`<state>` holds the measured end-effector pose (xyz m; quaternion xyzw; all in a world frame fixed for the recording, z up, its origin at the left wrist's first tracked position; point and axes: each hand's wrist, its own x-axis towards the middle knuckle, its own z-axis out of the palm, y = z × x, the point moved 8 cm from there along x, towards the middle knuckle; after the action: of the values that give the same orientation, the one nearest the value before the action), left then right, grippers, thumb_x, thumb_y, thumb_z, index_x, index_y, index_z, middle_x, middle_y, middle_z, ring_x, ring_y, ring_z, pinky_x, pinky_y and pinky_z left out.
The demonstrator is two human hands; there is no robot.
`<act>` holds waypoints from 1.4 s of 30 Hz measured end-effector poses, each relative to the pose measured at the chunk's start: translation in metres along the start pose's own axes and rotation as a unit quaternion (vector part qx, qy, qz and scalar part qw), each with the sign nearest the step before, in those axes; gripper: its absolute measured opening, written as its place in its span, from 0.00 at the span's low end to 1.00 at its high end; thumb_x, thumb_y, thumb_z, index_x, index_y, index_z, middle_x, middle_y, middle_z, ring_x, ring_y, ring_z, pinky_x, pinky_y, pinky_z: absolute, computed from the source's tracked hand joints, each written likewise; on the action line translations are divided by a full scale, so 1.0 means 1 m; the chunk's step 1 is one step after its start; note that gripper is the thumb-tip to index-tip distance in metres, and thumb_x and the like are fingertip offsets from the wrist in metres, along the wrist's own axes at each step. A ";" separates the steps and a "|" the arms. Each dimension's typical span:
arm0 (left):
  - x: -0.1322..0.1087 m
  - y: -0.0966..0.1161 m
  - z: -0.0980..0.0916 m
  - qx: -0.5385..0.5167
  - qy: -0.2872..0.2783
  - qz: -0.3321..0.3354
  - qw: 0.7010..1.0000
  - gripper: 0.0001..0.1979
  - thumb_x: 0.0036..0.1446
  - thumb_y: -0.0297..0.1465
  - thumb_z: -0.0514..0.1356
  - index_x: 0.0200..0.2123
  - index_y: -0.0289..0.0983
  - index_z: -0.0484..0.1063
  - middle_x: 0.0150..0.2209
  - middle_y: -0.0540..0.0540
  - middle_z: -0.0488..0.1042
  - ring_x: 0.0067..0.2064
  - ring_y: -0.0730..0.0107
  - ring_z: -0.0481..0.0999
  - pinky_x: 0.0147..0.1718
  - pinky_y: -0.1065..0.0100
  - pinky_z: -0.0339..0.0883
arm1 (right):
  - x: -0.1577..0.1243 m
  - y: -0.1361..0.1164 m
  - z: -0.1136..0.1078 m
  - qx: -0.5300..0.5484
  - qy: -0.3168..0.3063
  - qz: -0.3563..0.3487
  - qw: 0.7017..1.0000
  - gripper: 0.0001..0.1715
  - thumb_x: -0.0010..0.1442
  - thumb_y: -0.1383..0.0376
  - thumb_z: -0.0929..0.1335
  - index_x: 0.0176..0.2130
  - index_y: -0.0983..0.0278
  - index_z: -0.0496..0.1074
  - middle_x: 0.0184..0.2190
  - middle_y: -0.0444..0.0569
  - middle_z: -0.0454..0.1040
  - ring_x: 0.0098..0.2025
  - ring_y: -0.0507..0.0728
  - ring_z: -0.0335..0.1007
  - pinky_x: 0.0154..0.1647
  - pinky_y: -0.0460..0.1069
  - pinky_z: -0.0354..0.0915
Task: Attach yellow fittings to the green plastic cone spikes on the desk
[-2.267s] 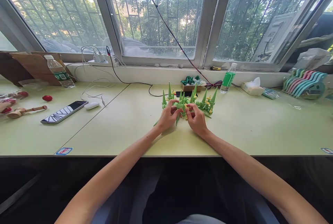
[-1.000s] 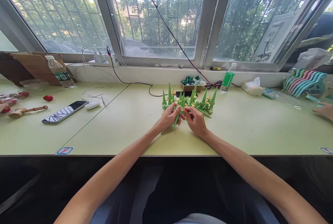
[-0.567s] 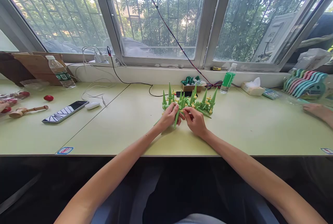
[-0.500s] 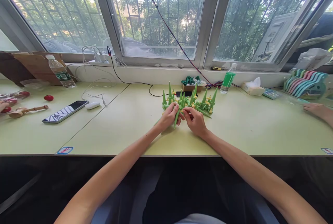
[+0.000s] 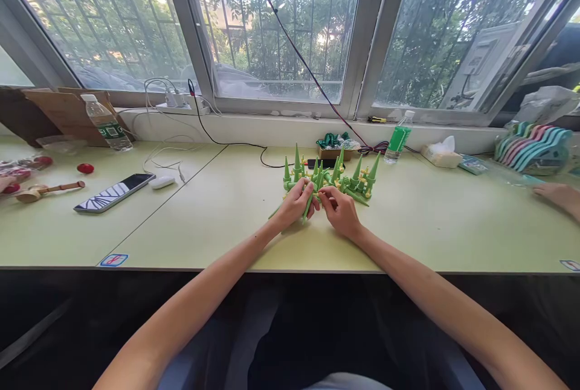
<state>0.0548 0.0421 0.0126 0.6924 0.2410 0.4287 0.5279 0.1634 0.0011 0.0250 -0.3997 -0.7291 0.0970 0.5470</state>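
Green pointed plastic pieces with small yellow connectors form a spiky assembly (image 5: 357, 182) on the table in front of me. My left hand (image 5: 295, 201) is closed around a green spike piece (image 5: 307, 209), whose tip points down toward the table. Just to its right, my right hand (image 5: 339, 207) pinches a small yellow piece (image 5: 318, 194) against the green part; the fingers partly cover it. Both hands are close together at the near side of the assembly, so where the held piece joins the rest is hidden.
Behind the assembly are a small cardboard box (image 5: 334, 153) and a green-labelled bottle (image 5: 399, 137). A tissue pack (image 5: 441, 154) lies farther right, near another person's hand (image 5: 558, 194). To the left are a phone (image 5: 114, 193), a white case (image 5: 162, 182) and a wooden toy (image 5: 49, 191).
The view has shifted very slightly. Both hands keep nearly the same position and grip, and the assembly stays where it was.
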 end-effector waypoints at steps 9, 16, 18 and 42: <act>-0.001 0.000 -0.001 0.035 0.004 0.017 0.999 0.16 0.67 0.47 0.49 0.37 0.40 0.56 0.22 0.56 0.70 0.14 0.80 0.64 0.15 0.75 0.57 | -0.001 0.002 0.001 0.013 -0.008 0.001 1.000 0.10 0.67 0.59 0.62 0.39 0.62 0.67 0.26 0.44 0.71 0.23 0.50 0.64 0.28 0.45 0.65; 0.000 0.003 -0.002 0.013 0.013 0.009 1.000 0.16 0.66 0.46 0.49 0.36 0.40 0.55 0.21 0.55 0.70 0.15 0.78 0.64 0.15 0.75 0.54 | 0.000 0.004 0.002 0.010 -0.008 0.035 0.999 0.13 0.68 0.55 0.61 0.39 0.62 0.65 0.27 0.44 0.70 0.22 0.50 0.65 0.25 0.45 0.62; 0.001 0.003 -0.004 0.007 0.023 0.008 1.000 0.16 0.66 0.46 0.49 0.36 0.40 0.54 0.21 0.55 0.70 0.15 0.78 0.65 0.14 0.75 0.53 | 0.001 0.006 0.002 0.013 -0.008 0.051 0.999 0.14 0.67 0.53 0.62 0.40 0.62 0.65 0.27 0.44 0.70 0.21 0.50 0.65 0.23 0.45 0.61; -0.006 0.013 -0.014 0.210 0.092 0.073 0.971 0.15 0.63 0.45 0.55 0.44 0.40 0.70 0.19 0.55 0.61 0.19 0.77 0.58 0.18 0.74 0.52 | 0.000 0.014 0.001 -0.009 -0.011 0.059 0.998 0.18 0.69 0.52 0.59 0.33 0.61 0.61 0.21 0.40 0.61 0.21 0.50 0.56 0.24 0.46 0.54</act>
<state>0.0380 0.0401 0.0239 0.7609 0.3223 0.4678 0.3137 0.1689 0.0102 0.0165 -0.4460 -0.7109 0.1272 0.5288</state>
